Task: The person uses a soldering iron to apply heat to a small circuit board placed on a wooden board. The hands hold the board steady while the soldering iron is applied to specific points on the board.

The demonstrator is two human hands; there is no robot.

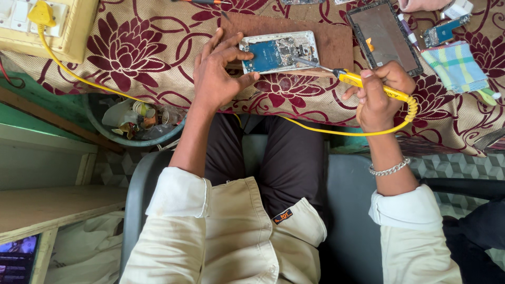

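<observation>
Left hand (218, 73): resting with fingers spread, pressing on the left edge of the opened phone (279, 51), evidently steadying it.
Right hand (379, 94): closing around the yellow soldering iron (368, 84), pen-fashion, for fine control.
Iron tip: touching down on the phone's exposed board, right of the blue section.
Phone: lying face-down on a brown wooden board (331, 39), likely shielding the floral cloth (152, 42) from heat.
Yellow cord (336, 131): looping below the table edge, clear of the work.
Detached screen (384, 34): lying just beyond the right hand.

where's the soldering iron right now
In the head view, the yellow soldering iron is in the right hand, its tip on the opened phone.
</observation>
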